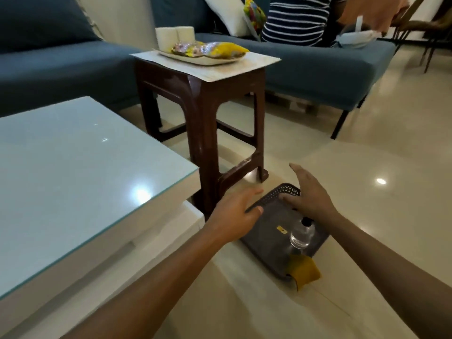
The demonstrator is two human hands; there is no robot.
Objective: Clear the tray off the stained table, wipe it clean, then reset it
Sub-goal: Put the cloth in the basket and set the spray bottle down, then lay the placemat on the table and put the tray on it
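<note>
My left hand [234, 214] and right hand [310, 194] reach down over a dark tray [269, 231] that lies on the pale floor [367, 216], just beside the foot of a brown stool [203, 99]. My fingers are straight and spread apart on both hands, gripping nothing; the left fingers [254, 192] sit at the tray's near-left edge, the right hand hovers above its perforated far rim. On the tray stands a clear bottle [302, 234] with a dark cap, and a yellow cloth [304, 271] hangs over the tray's near corner. The glass-topped bench [73, 167] is at my left. On the stool, a mat carries a white dish [195, 58] with snack packets [212, 48] and two white cups [175, 37].
</note>
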